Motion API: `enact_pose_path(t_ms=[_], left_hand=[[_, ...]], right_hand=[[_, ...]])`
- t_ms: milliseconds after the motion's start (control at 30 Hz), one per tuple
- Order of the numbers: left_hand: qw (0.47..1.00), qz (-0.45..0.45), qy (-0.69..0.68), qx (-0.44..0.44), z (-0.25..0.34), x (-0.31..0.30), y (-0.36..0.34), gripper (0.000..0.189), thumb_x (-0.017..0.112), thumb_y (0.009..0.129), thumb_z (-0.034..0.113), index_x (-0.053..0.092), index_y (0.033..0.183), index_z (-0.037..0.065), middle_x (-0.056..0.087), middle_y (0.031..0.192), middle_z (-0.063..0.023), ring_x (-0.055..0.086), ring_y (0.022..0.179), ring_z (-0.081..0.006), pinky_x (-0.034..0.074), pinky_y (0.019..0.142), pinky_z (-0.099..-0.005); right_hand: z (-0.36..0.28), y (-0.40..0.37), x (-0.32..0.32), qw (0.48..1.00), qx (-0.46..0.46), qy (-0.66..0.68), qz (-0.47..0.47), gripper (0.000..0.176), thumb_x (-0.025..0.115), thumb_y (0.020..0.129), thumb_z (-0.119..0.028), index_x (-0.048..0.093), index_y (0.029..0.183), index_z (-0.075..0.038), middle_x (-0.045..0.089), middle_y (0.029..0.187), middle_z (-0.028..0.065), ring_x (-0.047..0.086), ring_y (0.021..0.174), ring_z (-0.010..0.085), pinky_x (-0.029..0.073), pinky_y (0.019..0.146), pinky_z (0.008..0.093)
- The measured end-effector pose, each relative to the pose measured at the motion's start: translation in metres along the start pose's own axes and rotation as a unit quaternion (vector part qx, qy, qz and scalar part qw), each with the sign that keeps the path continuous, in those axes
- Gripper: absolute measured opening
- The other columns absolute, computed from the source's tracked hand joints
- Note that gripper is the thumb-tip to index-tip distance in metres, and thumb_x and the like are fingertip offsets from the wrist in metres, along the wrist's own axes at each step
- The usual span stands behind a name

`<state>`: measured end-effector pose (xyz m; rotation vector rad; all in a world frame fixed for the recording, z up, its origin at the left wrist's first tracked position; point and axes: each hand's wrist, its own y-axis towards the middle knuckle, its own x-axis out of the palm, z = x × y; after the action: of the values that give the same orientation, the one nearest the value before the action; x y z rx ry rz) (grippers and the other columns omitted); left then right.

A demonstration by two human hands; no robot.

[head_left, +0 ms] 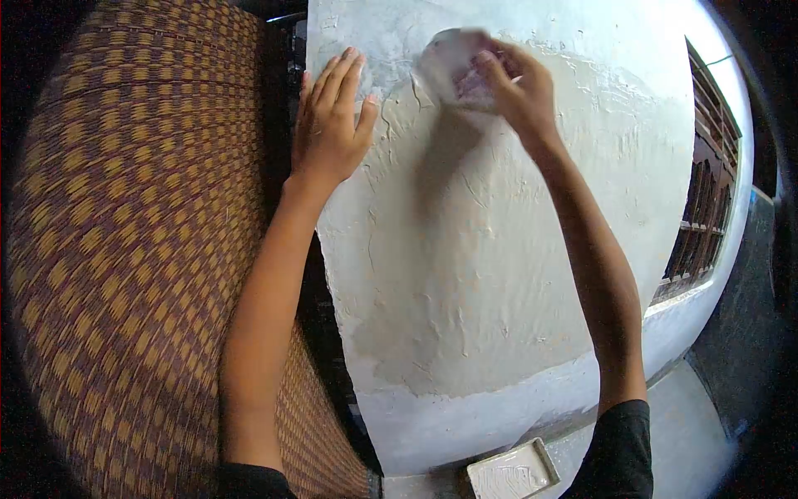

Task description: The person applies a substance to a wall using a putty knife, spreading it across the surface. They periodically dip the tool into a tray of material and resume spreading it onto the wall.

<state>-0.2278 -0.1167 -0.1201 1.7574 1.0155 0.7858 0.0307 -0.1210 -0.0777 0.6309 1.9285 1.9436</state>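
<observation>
My left hand [334, 129] lies flat on the wall [499, 274] near its left edge, fingers stretched out and holding nothing. In my right hand [525, 96], fingers wrap around a putty scraper [445, 65], pressed or held close to the upper wall. It has a broad flat blade and a purplish part under the fingers; motion blurs it. Wet, light grey putty [449, 316] covers much of the wall in a ridged, uneven coat. The scraper casts a dark shadow below it.
A brown and yellow woven mat [158, 233] stands along the left. Low on the floor is a tray [545, 457] with pale putty inside. A window with wooden bars [706, 175] is at the right. A dark gap runs between mat and wall.
</observation>
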Motion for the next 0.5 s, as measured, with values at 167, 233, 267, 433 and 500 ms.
enact_pose_path(t_ms=[167,233,267,433,500], left_hand=[[1.000,-0.004,0.006,-0.002,-0.001,-0.001,0.000,0.050,0.050,0.093,0.025,0.045,0.138,0.002,0.044,0.144,-0.0156,0.039,0.136,-0.0300,0.021,0.114,-0.0534],[1.000,0.002,0.005,-0.003,-0.001,0.001,0.000,0.050,0.050,0.093,0.025,0.045,0.138,0.002,0.044,0.144,-0.0158,0.039,0.136,-0.0301,0.021,0.114,-0.0534],[1.000,0.006,0.002,-0.004,0.000,0.003,0.000,0.050,0.049,0.094,0.025,0.045,0.138,0.002,0.045,0.144,-0.0159,0.039,0.136,-0.0302,0.021,0.114,-0.0533],[1.000,0.000,0.008,-0.002,0.003,0.000,-0.001,0.049,0.048,0.094,0.023,0.045,0.138,0.002,0.043,0.145,-0.0155,0.038,0.136,-0.0304,0.021,0.114,-0.0518],[1.000,-0.007,0.017,-0.005,0.002,-0.002,-0.002,0.048,0.048,0.095,0.022,0.044,0.139,0.003,0.041,0.147,-0.0151,0.037,0.137,-0.0305,0.020,0.114,-0.0501]], right_hand=[[0.013,0.011,-0.038,0.985,0.102,0.102,0.098,0.034,0.062,0.094,-0.019,0.062,0.121,0.002,0.069,0.100,0.0131,0.066,0.090,0.0151,0.054,0.078,0.0272],[0.009,0.004,-0.031,0.984,0.074,0.134,0.089,0.034,0.063,0.094,-0.020,0.062,0.121,0.001,0.070,0.100,0.0122,0.066,0.091,0.0143,0.052,0.079,0.0267],[0.008,-0.001,-0.024,0.988,0.052,0.134,0.060,0.035,0.064,0.093,-0.020,0.062,0.121,0.000,0.070,0.100,0.0116,0.066,0.091,0.0139,0.052,0.080,0.0266],[0.025,0.000,-0.028,0.995,0.066,0.058,0.041,0.036,0.064,0.093,-0.020,0.061,0.123,0.001,0.070,0.102,0.0110,0.065,0.092,0.0125,0.052,0.076,0.0244],[0.015,0.007,-0.042,0.974,0.160,0.116,0.113,0.035,0.063,0.094,-0.017,0.061,0.122,0.003,0.070,0.102,0.0117,0.065,0.091,0.0133,0.052,0.077,0.0251]])
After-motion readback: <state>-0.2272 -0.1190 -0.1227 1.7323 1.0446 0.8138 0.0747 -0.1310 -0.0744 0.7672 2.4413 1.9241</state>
